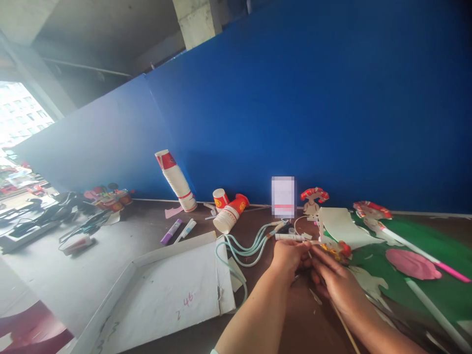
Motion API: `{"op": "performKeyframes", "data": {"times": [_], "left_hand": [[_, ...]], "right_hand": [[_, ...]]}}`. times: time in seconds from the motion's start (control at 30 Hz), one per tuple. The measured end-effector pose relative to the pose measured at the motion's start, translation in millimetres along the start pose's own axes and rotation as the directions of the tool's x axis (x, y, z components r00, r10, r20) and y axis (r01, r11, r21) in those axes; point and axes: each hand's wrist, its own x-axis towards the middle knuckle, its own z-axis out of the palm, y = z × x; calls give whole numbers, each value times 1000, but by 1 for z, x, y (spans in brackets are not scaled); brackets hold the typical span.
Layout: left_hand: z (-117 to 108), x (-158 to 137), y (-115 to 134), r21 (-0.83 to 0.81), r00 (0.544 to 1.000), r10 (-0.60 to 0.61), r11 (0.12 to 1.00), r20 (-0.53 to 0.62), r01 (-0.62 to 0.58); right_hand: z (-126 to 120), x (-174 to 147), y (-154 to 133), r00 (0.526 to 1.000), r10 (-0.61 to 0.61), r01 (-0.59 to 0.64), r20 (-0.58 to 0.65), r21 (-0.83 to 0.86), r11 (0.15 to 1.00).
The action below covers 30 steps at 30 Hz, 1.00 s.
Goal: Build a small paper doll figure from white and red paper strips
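My left hand (289, 256) and my right hand (330, 270) meet low over the dark table, with fingers pinched together. A thin wooden stick (345, 327) runs from between the fingertips, under my right hand, down toward the bottom edge. Both hands appear closed on this stick; its upper end is mostly hidden by the fingers. Just beyond my right fingers is a small red and yellow decoration (342, 250), partly covered. A white marker-like tube (289, 237) lies just past my left hand.
A shallow white box (158, 295) and a looped pale-green cord (243, 250) lie left. Behind stand paper cups (230, 214) and a leaning cup stack (179, 189). Green sheet (435, 241), pink cutout (413, 264) and pink-tipped marker (424, 246) lie right. A blue partition (313, 108) rises behind.
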Motion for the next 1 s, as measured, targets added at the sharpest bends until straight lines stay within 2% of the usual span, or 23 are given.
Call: {"op": "performKeyframes", "data": {"times": [0.2,0.5,0.73,1.0], "left_hand": [[1,-3,1,51,1000,2,999,-25,-1],[2,-2,-1,88,999,4,996,-37,-1],[3,-6,4,-8,1000,-25,1000,5,25],[2,-7,6,-63,998,-54,997,-17,53]], "right_hand": [[1,0,1,999,31,-32,12,100,994],[1,1,2,999,37,-35,-23,70,997],[2,-3,0,999,44,-44,2,97,994],[0,-2,4,997,38,-48,66,164,985]]}}
